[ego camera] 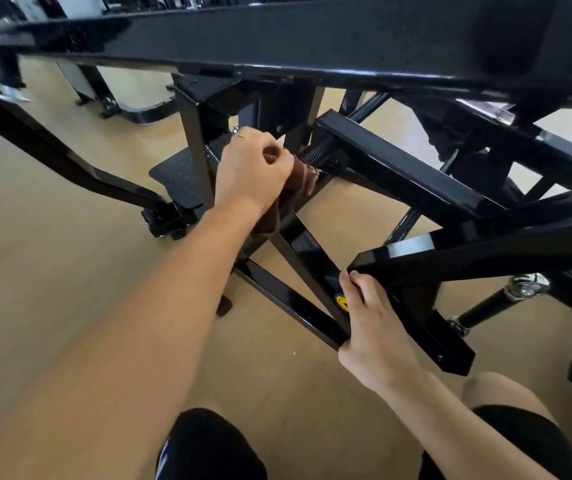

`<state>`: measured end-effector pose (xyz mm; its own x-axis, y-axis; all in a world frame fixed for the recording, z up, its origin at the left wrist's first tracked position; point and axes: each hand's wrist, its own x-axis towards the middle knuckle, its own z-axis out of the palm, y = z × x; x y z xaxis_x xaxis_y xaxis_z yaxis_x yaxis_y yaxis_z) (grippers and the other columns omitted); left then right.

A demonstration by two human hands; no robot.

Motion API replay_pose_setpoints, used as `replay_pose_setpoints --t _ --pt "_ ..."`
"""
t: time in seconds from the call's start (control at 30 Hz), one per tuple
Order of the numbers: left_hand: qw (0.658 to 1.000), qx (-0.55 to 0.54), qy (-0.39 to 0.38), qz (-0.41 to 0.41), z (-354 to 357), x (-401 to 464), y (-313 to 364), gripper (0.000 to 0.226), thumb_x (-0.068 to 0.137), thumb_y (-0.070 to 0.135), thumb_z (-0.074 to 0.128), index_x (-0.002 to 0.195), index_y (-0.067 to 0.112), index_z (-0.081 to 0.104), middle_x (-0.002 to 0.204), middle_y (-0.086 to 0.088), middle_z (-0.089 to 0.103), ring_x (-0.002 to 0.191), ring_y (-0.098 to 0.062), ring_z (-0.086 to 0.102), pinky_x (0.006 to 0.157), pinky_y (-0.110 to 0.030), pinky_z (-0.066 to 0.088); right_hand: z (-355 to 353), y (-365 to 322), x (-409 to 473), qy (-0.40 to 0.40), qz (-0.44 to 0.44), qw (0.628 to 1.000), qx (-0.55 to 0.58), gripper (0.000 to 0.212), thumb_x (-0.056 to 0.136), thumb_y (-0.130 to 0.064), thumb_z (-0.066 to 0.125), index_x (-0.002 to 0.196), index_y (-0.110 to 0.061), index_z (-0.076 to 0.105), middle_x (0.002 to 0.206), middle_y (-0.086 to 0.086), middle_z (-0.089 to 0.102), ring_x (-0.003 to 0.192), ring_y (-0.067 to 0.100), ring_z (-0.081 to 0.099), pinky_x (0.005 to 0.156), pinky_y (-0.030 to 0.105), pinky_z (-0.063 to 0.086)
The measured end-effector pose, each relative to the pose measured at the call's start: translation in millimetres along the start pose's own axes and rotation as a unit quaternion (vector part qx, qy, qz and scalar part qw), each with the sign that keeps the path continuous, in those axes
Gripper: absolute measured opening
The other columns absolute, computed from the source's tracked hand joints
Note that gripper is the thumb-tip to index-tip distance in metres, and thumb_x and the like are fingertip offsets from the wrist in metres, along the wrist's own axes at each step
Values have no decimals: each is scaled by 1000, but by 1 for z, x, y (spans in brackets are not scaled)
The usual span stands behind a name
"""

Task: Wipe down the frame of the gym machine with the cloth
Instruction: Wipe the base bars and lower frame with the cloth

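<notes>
Left hand (251, 168) grips cloth (300, 176) on frame (399, 168).

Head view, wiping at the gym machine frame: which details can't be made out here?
- Cloth: mostly hidden under the left hand; only a brown edge shows.
- Surface being wiped: covered by hand and cloth, beside the spring.
- Right hand fingertips: hidden behind the black frame bar it grips.
- Yellow sticker: part covered by the right hand, too small to read.
- Top beam: cut off by the upper edge.
</notes>
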<state>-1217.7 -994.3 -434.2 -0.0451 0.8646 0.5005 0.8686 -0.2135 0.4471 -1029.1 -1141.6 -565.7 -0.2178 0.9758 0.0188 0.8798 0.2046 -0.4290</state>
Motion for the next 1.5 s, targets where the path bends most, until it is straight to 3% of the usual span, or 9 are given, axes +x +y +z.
replay_pose_setpoints --t 0.07,0.3,0.47,0.6,0.77,0.93,1.13,1.33,1.5 --pt "999 17 -35 16 0 -3 -1 29 94 47 65 104 20 69 118 1 59 102 -9 54 80 -14 44 3 -1 1 0 1 1000 -11 109 82 -22 81 165 -16 10 159 -2 12 154 20 17 122 35 35" --pt "940 239 -78 230 0 -33 -9 42 92 45 64 127 22 61 137 -9 56 134 -39 42 105 -57 46 8 -2 3 3 3 999 -33 111 74 -28 86 162 -11 21 156 3 23 150 25 26 121 38 36" --pt "958 177 -75 212 -2 -29 -10 37 92 43 65 121 21 62 130 -3 57 121 -30 50 85 -43 55 -10 1 25 -4 -15 1000 -3 76 78 -18 80 144 -15 41 138 -1 35 120 16 52 94 23 51" --pt "992 56 -14 108 -4 -19 -2 18 96 34 62 107 20 63 108 6 60 97 -10 56 82 -23 51 -14 9 24 -30 -35 999 -14 84 80 -20 79 151 -17 34 148 -1 36 130 16 49 101 24 51" --pt "999 -21 -12 30 -11 -11 -5 16 101 30 58 107 16 64 97 9 59 89 -8 58 85 -30 55 -16 11 24 -27 -28 999 -6 82 80 -21 80 150 -18 37 144 -2 40 126 15 51 99 27 53" --pt "993 32 -52 101 -2 -33 -11 37 92 44 68 121 23 61 124 7 56 118 -15 50 99 -32 49 -14 1 30 -10 3 1000 -26 66 75 -17 79 135 -13 52 123 0 51 107 17 55 91 29 52" --pt "966 77 -101 224 -17 -14 -24 35 97 46 61 123 23 63 127 4 59 117 -19 52 81 -31 48 -20 -8 47 -10 65 997 42 46 82 -14 73 125 -17 59 121 -3 55 93 16 59 71 28 53" --pt "928 120 -127 328 -35 19 -37 32 108 36 44 129 19 61 128 1 60 118 -20 56 80 -43 57 -14 -36 80 -40 54 975 210 91 91 -21 69 158 -43 10 157 -10 29 122 11 44 85 22 45" --pt "894 272 -104 341 -43 53 -58 31 108 19 44 138 14 50 137 -7 50 120 -26 50 77 -40 58 29 -61 98 -31 69 996 55 127 81 -29 76 151 -41 -29 167 -9 -14 157 27 -3 126 45 17"
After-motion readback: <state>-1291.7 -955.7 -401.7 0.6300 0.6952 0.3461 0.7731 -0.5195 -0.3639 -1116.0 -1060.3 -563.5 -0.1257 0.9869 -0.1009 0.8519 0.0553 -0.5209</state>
